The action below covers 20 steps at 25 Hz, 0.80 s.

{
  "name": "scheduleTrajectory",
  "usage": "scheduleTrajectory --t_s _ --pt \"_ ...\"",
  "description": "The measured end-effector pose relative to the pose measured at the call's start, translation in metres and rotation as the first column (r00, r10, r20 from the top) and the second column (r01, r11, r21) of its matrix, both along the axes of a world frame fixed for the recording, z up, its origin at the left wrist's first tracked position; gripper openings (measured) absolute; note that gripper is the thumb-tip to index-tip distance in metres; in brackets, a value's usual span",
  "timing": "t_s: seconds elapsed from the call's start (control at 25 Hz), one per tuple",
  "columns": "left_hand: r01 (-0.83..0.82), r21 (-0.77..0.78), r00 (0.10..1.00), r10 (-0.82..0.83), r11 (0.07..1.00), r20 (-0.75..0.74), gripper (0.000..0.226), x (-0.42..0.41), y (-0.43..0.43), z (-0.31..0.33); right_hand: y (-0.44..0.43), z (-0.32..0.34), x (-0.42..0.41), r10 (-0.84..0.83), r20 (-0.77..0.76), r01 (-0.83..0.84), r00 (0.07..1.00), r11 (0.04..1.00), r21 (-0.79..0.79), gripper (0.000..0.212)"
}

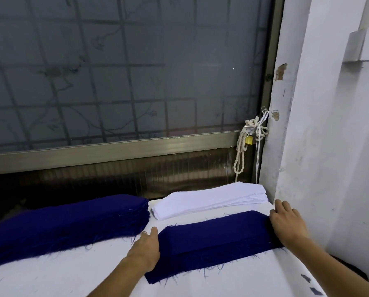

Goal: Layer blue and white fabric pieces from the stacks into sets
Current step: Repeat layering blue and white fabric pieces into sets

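Cloth like this blue piece looks light, limp and frayed, so it is best taken at both short ends. It lies on the table, before the white stack and right of the blue stack. The right hand rests straight-fingered on its right end. The left hand touches its left end, but its fingers are hidden, so its grip cannot be told.
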<state>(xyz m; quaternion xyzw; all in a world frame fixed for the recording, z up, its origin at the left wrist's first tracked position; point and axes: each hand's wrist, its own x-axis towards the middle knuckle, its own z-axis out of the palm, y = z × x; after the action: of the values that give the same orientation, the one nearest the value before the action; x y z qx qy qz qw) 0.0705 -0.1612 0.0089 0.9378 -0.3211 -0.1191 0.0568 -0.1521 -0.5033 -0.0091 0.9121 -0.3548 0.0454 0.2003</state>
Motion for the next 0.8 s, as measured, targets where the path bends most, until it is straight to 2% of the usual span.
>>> scheduleTrajectory --t_s 0.2,0.36,0.44,0.52,0.6,0.72,0.8 --pt "0.037 0.1 0.995 -0.045 0.994 0.085 0.051 0.001 0.002 -0.006 0.006 -0.002 0.0 -0.034 0.003 0.033 0.999 0.993 0.112 0.029" --pt "0.068 0.131 0.986 -0.086 0.989 0.14 0.047 0.003 0.002 -0.003 0.014 0.008 0.003 -0.062 -0.035 0.065 0.997 0.995 0.074 0.028" --pt "0.083 0.121 0.965 -0.11 0.989 0.237 0.046 0.006 0.003 0.009 0.023 0.017 0.01 -0.076 0.017 0.075 0.997 0.996 0.053 0.028" --pt "0.091 0.037 0.932 -0.098 0.995 0.35 0.046 0.013 0.01 0.023 0.039 0.028 0.029 -0.028 0.141 0.017 0.99 0.997 0.077 0.03" --pt "0.097 -0.095 0.913 -0.05 0.991 0.404 0.034 0.023 0.022 0.037 0.06 0.037 0.057 0.042 0.275 -0.097 0.961 0.977 0.19 0.031" --pt "0.054 -0.252 0.923 0.048 0.966 0.381 0.019 0.051 0.052 0.056 0.097 0.046 0.108 0.08 0.377 -0.228 0.923 0.901 0.368 0.021" --pt "0.02 -0.275 0.927 0.085 0.961 0.366 0.016 0.075 0.075 0.064 0.123 0.049 0.142 0.088 0.404 -0.277 0.911 0.854 0.44 0.017"
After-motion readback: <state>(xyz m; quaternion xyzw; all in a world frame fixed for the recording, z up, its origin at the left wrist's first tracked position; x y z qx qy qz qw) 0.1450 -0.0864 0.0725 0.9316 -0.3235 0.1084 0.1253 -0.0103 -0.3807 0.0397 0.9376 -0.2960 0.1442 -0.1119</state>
